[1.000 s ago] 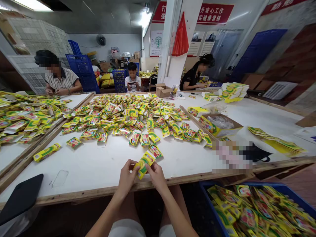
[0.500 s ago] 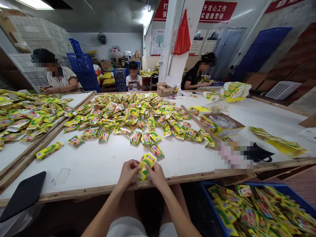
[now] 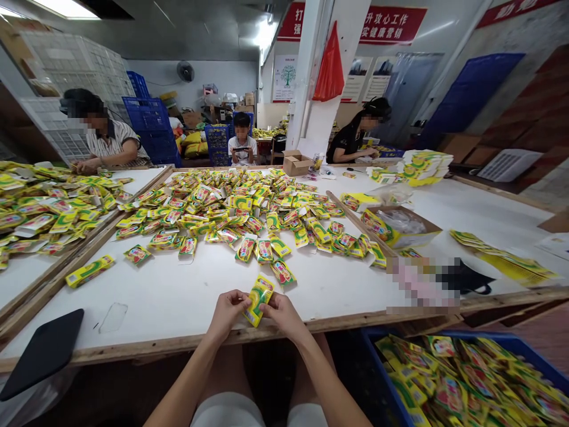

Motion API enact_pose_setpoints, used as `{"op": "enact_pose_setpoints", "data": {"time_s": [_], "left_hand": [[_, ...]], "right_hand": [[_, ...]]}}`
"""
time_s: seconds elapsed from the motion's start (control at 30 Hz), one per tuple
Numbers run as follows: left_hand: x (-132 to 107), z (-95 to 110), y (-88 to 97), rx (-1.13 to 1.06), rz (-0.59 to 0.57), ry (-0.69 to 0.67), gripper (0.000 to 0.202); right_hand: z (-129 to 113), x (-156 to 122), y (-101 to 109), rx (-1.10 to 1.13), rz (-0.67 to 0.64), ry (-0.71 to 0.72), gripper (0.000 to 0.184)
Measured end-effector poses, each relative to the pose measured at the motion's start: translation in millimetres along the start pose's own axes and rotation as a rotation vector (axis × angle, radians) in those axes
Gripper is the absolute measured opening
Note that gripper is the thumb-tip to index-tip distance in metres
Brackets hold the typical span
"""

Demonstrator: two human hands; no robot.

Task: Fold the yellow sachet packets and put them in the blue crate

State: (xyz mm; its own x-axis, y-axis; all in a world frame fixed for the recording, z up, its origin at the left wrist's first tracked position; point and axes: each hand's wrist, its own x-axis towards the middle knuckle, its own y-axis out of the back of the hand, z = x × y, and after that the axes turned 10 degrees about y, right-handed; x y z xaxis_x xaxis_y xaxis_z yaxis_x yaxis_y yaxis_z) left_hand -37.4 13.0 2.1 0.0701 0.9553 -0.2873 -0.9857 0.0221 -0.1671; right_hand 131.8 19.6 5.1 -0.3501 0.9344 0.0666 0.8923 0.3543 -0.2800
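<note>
A small yellow-and-green carton (image 3: 258, 301) is held tilted just above the near wooden edge of the white surface (image 3: 186, 305), its upper end leaning toward 1 o'clock. The left hand (image 3: 232, 309) pinches its left side between thumb and bent fingers; the right hand (image 3: 279, 311) is closed likewise on its lower right side. The likeliest trouble is a crushed panel, if the thumbs press too hard on what looks like thin card. If either pinch loosens, the carton could drop over the edge into the lap.

At 1 o'clock a loose carton (image 3: 283, 272) lies near; a heap of cartons (image 3: 231, 198) spreads at 12, some with flaps open, and could slide if pulled at its base. At 4 o'clock a blue plastic crate (image 3: 381, 375) is full of similar cartons; a knock might spill the topmost. At 2, a cardboard box (image 3: 420, 240) holds clear plastic. Toward 1, farther off, stands a small open-flapped box (image 3: 296, 165), its contents hidden.
</note>
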Motion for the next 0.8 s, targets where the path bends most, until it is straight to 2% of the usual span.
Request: {"op": "enact_pose_setpoints", "data": {"time_s": [0.2,0.3,0.37,0.47,0.53,0.57,0.67,0.8], "left_hand": [[1.8,-3.2,-5.2,0.030,0.064,-0.056,0.024],[1.2,-7.2,-10.0,0.112,0.092,-0.112,0.023],[-1.0,-10.2,-14.6,0.201,0.156,-0.182,0.020],[-6.8,-11.8,-21.0,0.325,0.207,-0.294,0.041],[-10.8,-9.2,-23.0,0.391,0.182,-0.340,0.048],[-12.4,-6.8,-23.4,0.415,0.178,-0.351,0.045],[-14.7,1.3,-24.6,0.379,0.140,-0.313,0.030],[-16.9,3.1,-32.8,0.245,0.012,-0.239,0.035]], "right_hand": [[6.4,1.7,1.4,-0.157,0.029,0.038,0.044],[10.6,3.0,-2.4,-0.336,0.132,0.049,0.042],[10.7,2.7,-8.2,-0.429,0.210,0.074,0.043],[5.2,-1.6,-16.5,-0.402,0.227,0.137,0.048],[-1.0,-6.7,-17.7,-0.340,0.170,0.171,0.049],[-4.3,-9.4,-16.6,-0.338,0.159,0.193,0.047],[-11.4,-15.0,-9.0,-0.451,0.277,0.292,0.036],[-11.3,-17.0,-6.0,-0.456,0.399,0.330,0.022]]}}
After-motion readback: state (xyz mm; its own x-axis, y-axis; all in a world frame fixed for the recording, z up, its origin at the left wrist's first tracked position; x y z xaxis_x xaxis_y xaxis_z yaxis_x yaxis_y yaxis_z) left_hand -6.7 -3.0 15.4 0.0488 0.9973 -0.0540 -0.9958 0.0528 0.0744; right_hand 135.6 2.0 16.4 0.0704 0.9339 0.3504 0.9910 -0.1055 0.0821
